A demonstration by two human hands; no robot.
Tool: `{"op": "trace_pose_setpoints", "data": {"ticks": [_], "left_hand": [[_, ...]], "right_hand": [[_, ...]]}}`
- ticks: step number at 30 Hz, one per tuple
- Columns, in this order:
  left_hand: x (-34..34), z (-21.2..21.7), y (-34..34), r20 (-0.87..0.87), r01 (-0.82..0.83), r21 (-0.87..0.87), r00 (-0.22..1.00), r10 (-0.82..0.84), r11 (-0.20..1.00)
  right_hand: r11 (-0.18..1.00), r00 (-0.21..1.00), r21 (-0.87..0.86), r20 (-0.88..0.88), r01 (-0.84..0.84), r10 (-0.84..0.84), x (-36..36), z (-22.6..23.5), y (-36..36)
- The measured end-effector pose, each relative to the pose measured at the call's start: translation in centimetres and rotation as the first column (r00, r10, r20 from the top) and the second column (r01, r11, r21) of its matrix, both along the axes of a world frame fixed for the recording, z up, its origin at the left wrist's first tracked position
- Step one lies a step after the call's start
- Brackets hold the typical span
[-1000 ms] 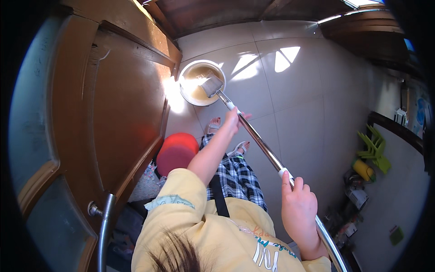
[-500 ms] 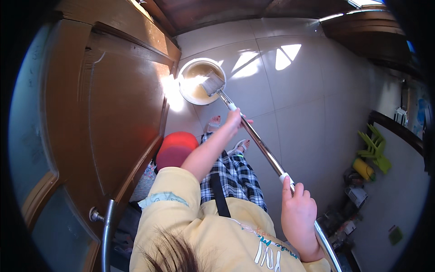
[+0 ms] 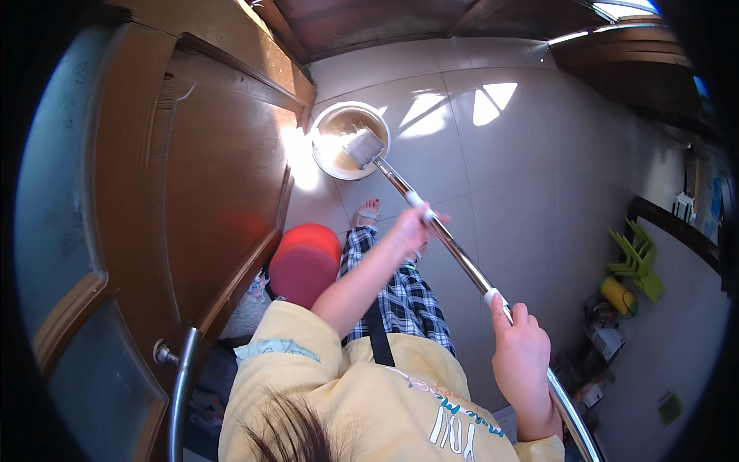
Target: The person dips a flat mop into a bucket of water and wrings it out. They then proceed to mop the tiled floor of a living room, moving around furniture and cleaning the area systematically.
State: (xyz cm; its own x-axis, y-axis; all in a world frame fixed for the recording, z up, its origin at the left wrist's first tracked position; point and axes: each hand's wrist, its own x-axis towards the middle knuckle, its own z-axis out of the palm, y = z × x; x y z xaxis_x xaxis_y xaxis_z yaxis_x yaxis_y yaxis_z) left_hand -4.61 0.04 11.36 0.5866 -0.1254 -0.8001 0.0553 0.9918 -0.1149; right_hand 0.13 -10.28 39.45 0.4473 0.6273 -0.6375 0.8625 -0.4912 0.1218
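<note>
- Beside the brown door [image 3: 223, 146], on the pale tiled floor [image 3: 512, 169], stands a round white bucket [image 3: 346, 176], seen from above.
- It holds cloudy, tan-coloured water [image 3: 332, 125]; strong sunlight whitens the left part of the bucket and spills onto the floor next to it.
- The mop [image 3: 460, 260] slants from the bucket down to the lower right, passing in front of the person.
- Its flat, roughly rectangular grey head [image 3: 364, 148] lies within the bucket's outline, toward the right side. Whether it is dipped or just above the surface cannot be told.
- The pole is shiny, silvery metal with two white collars, one near the head and one farther down. Its lower end runs out of view.
- The person's left hand [image 3: 413, 229], slightly blurred, is wrapped round the pole at the upper collar, its fingertips showing past the far side.
- The right hand [image 3: 522, 346] grips the pole lower down, forefinger laid along it by the second collar.
- Just left of the person's checked trousers [image 3: 419, 308] is a round red stool [image 3: 308, 250].
- Well apart, by the right wall, are a yellow container [image 3: 618, 295] and a bright green object [image 3: 635, 258] with several prongs.
</note>
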Motion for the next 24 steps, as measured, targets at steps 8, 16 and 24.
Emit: {"op": "trace_pose_setpoints", "data": {"ticks": [8,16,24], "left_hand": [[0.0,5.4,-3.9,0.060,0.153,0.126,0.985,-0.161,0.980],[1.3,-14.3,1.3,-0.417,0.430,0.349,0.867,-0.273,0.833],[1.9,-8.8,0.0,-0.290,0.049,0.186,0.957,0.007,0.981]], "right_hand": [[0.996,0.999,-0.082,-0.026,0.027,-0.029,0.2,-0.5,-1.3],[0.975,0.967,-0.088,-0.134,0.204,-0.215,0.2,-1.2,-2.6],[0.989,0.985,-0.024,-0.080,0.149,-0.151,0.0,-1.4,-2.0]]}}
